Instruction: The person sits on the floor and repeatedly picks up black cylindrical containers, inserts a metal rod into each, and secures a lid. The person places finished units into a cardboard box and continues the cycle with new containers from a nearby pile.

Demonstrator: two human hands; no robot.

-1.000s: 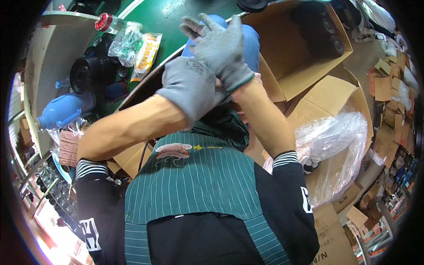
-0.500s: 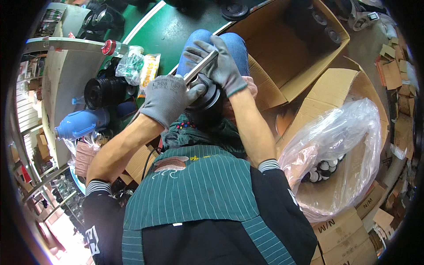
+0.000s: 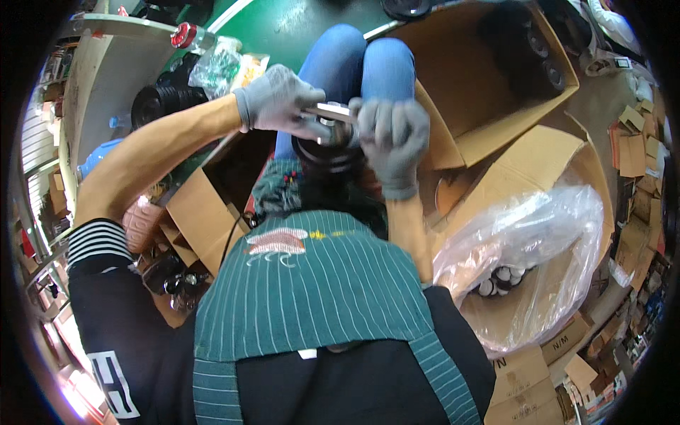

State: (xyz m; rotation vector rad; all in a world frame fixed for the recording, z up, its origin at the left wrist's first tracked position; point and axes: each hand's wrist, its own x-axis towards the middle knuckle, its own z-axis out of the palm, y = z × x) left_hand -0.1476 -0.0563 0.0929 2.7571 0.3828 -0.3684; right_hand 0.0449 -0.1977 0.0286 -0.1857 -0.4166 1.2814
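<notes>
Swung crosswise, the metal bar (image 3: 333, 111) spans upper centre from my right hand (image 3: 394, 138), clenching it, to my left hand (image 3: 278, 100), grip unclear.

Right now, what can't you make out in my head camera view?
All in the head view:
- Right end of the metal bar: hidden by the right hand.
- Most of the blue jug: behind the left forearm.
- Black disc: cut off by the top edge.
- Small black-and-white pieces: too small to identify.
</notes>
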